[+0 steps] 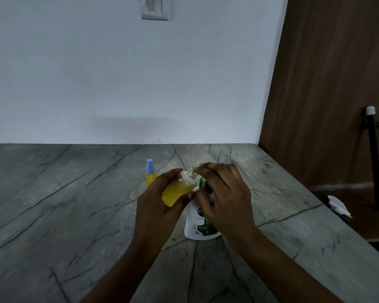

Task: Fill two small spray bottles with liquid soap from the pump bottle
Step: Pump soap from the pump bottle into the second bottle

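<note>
yellow liquid already fills most of the small spray bottle (178,191) that the left hand (159,206) grips around its body, tilted so the white threaded neck points up and to the right. the right hand (224,193) is curled over that neck, fingertips pinching a clear spray top (192,171) that sits at the mouth; whether it is fully seated i cannot tell. directly below the right hand, the white pump bottle (195,226) with its green label stands upright on the grey veined stone counter (74,204), its pump head mostly hidden by the fingers. just behind the left hand, the second spray bottle (150,174) stands on the counter, capped in blue and showing yellow liquid inside.

as i read it, the task is close to its end: one bottle looks filled and closed, and the one in hand looks filled too, with only its top left to tighten before it is set down beside the other.
</note>
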Tool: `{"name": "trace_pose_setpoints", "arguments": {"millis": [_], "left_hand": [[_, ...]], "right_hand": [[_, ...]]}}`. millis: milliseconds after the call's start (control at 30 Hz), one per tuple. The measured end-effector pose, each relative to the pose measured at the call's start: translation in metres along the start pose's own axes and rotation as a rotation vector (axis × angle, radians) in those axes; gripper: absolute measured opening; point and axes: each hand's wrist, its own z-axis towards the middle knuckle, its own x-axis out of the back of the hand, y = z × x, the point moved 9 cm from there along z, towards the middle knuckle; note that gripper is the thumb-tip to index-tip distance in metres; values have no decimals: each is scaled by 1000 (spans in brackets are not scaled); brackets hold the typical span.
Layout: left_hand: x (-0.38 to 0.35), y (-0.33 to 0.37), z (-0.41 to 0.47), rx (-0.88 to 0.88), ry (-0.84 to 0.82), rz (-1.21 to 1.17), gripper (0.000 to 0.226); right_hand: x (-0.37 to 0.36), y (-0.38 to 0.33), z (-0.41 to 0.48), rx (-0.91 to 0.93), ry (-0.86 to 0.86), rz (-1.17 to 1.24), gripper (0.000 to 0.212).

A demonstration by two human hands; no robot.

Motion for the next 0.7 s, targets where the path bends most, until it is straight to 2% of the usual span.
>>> {"name": "trace_pose_setpoints", "arguments": {"millis": [700], "left_hand": [[2,2,2,-28,24,33,45]], "right_hand": [[-1,-1,2,-2,-46,6,32]]}}
